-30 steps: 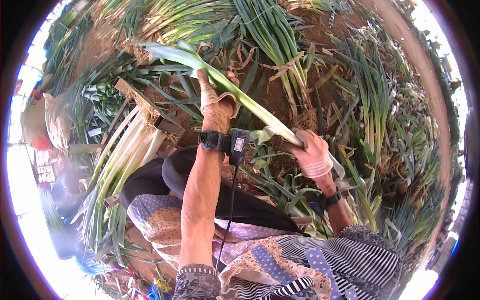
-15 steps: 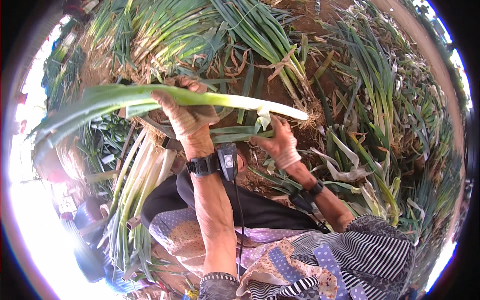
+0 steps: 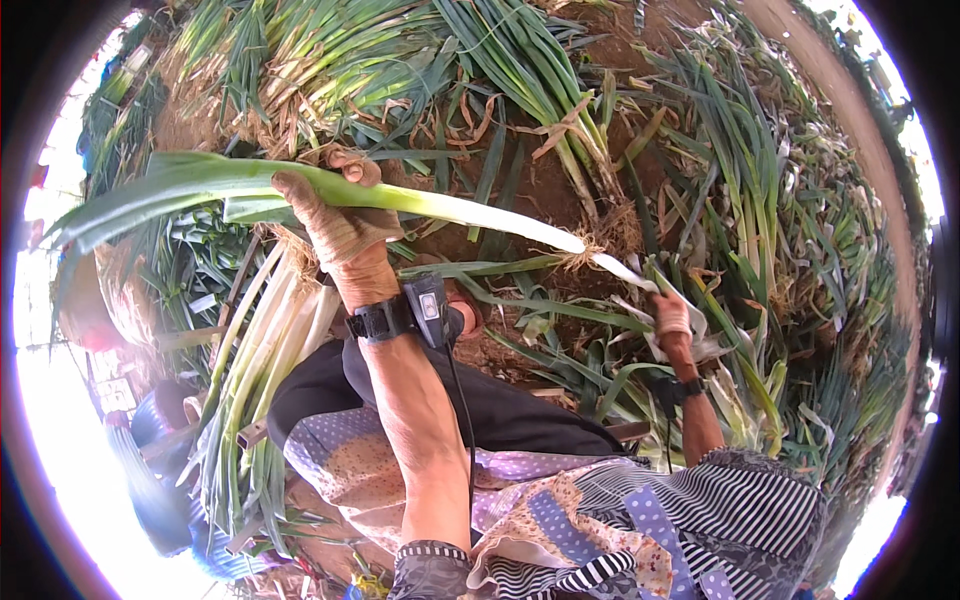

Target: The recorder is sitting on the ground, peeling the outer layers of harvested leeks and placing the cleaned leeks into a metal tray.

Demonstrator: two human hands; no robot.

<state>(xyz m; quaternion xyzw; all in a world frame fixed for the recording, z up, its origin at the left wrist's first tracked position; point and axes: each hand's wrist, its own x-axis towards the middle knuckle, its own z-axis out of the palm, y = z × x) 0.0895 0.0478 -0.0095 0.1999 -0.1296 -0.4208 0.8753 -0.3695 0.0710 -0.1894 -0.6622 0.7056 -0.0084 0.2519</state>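
A long leek lies across my left hand, its green leaves hanging off to the left and its white shank pointing right. The gloved fingers of that hand are closed around the leek where green turns pale. Small brownish roots show at its right end. Out to the right, my right hand is closed on a pale strip of leek leaf, which stretches from beside the roots to the fingers. Whether the strip is still joined to the leek, I cannot tell.
A bundle of pale leeks stands by my knee on the left. More leeks with roots on lie beyond my hands. Stripped leaves cover the ground on the right. A cabled device is strapped to my left wrist.
My right hand has moved right and down from beside the leek's white end and has closed, drawing the pale strip out. My left hand has shifted slightly left with the leek.
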